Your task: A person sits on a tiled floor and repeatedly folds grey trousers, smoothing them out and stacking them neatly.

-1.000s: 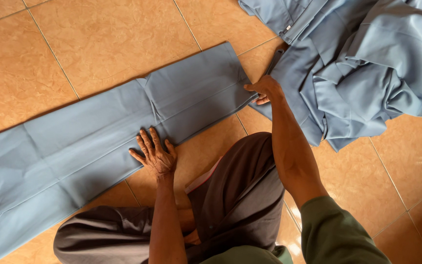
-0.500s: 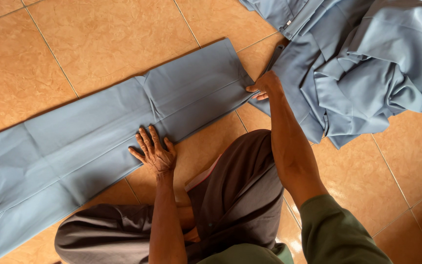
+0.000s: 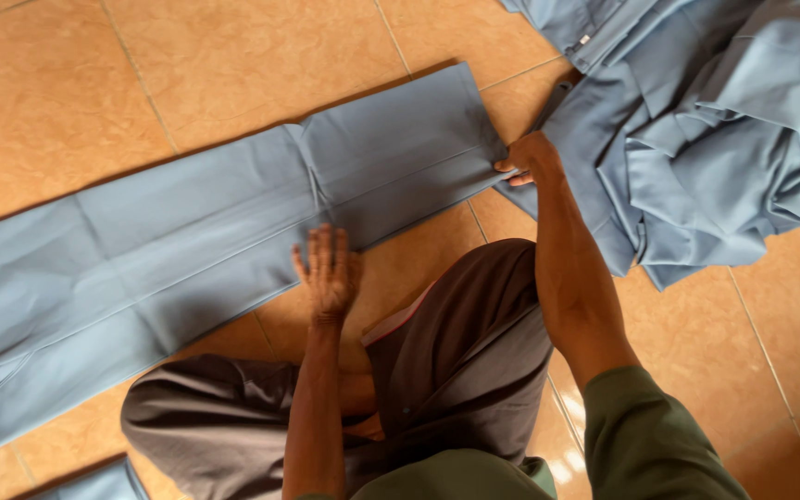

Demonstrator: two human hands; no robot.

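Note:
A long folded piece of blue-grey cloth (image 3: 206, 231) lies flat across the orange floor tiles, running from lower left to upper middle. My right hand (image 3: 531, 159) pinches its right-hand end at the folded corner. My left hand (image 3: 328, 268) is spread with fingers apart and blurred, over the cloth's near edge and the tile beside it. A heap of crumpled blue-grey garments (image 3: 696, 130) lies at the upper right, just beyond my right hand.
My bent legs in dark brown trousers (image 3: 437, 370) fill the lower middle, close under both arms. Another bit of blue cloth (image 3: 94, 483) shows at the bottom left edge. Tiled floor (image 3: 233, 56) lies beyond the cloth.
My left hand has slid to the right along the cloth's near edge. My right hand keeps its grip on the cloth's end.

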